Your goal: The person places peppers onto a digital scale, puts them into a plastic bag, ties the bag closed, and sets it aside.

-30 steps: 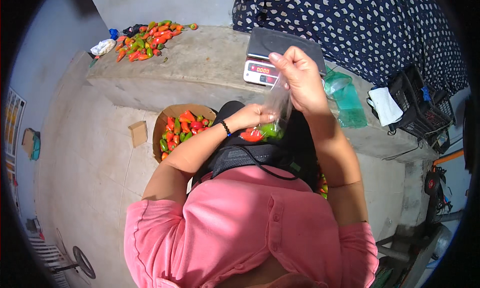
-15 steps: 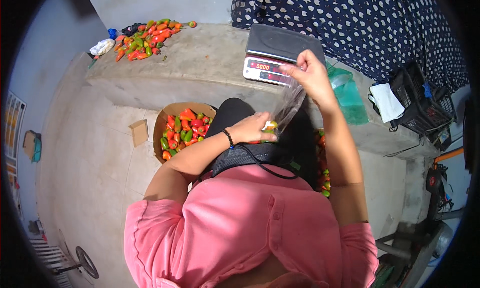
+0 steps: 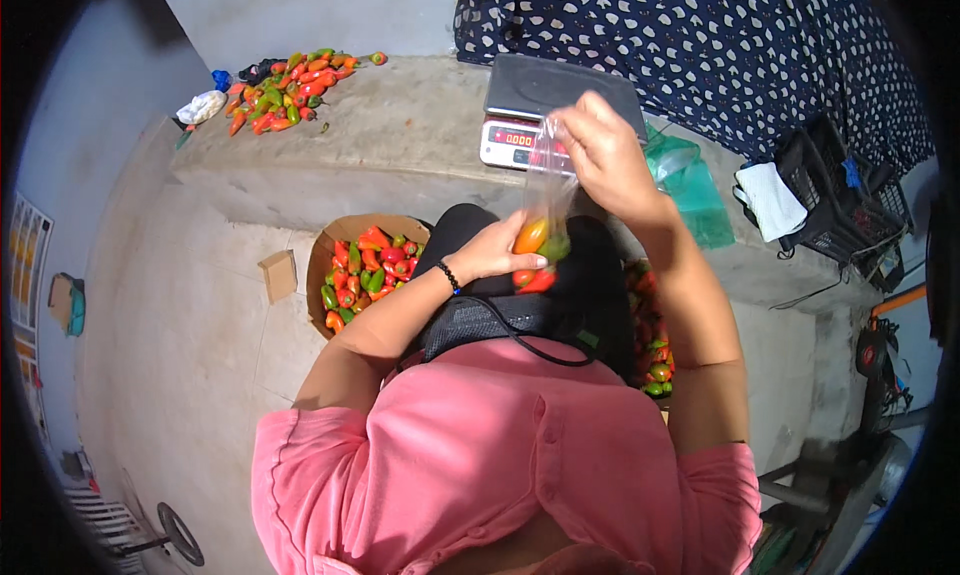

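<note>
A clear plastic bag (image 3: pixel 549 183) hangs in front of me, with red, orange and green peppers (image 3: pixel 532 237) at its bottom. My right hand (image 3: pixel 603 150) pinches the bag's upper end. Lower down, my left hand (image 3: pixel 492 250) is closed around the side of the filled part, thumb against the peppers; its far fingers are hidden. Just beyond the bag is a digital scale (image 3: pixel 560 87) with a grey platform and a lit red display, partly covered by the bag and my right hand.
A cardboard box of peppers (image 3: pixel 318 275) stands left of my legs; more peppers (image 3: pixel 655 360) are at my right. A pepper pile (image 3: pixel 285 90) lies on the concrete ledge (image 3: pixel 400 115). Right of the scale are a green plastic bag (image 3: pixel 695 190) and black crates (image 3: pixel 835 200) with a white cloth.
The bag has swung upright and its peppers now show below my left hand's fingers. My right hand has moved slightly left, still gripping the top.
</note>
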`<state>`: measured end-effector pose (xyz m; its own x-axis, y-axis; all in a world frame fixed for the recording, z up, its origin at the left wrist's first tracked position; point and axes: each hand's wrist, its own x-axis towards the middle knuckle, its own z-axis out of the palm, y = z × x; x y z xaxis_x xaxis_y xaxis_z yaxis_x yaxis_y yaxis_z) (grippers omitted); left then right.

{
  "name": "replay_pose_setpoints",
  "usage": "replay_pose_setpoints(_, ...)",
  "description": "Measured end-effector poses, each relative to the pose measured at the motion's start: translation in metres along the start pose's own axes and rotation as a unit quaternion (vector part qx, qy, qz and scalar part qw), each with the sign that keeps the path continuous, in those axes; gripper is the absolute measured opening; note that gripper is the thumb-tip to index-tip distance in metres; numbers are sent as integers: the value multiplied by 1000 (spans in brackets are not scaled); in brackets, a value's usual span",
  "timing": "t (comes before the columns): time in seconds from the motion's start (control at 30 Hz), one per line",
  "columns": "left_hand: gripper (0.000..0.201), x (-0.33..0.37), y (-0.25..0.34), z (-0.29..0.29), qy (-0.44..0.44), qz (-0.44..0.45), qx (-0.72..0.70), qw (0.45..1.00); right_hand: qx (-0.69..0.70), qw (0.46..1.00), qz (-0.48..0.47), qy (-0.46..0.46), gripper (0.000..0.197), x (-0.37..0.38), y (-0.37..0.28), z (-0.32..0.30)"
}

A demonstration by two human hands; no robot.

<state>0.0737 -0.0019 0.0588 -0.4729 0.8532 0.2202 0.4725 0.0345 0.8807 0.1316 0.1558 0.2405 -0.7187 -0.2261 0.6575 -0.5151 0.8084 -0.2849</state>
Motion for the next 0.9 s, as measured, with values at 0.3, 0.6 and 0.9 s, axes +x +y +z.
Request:
replay_pose_setpoints(0.3, 67, 24, 53, 23, 97, 100, 139, 980, 79, 993, -22, 83, 13, 34, -46, 20)
replay_pose_setpoints(0.6, 71, 41, 81, 18, 97, 97, 137, 981, 81, 981, -44, 171, 15, 68, -54, 17)
replay_pose_setpoints(0.9, 24, 54, 106, -9, -178, 83, -34, 980, 2, 987, -84, 141, 17, 79, -39, -6)
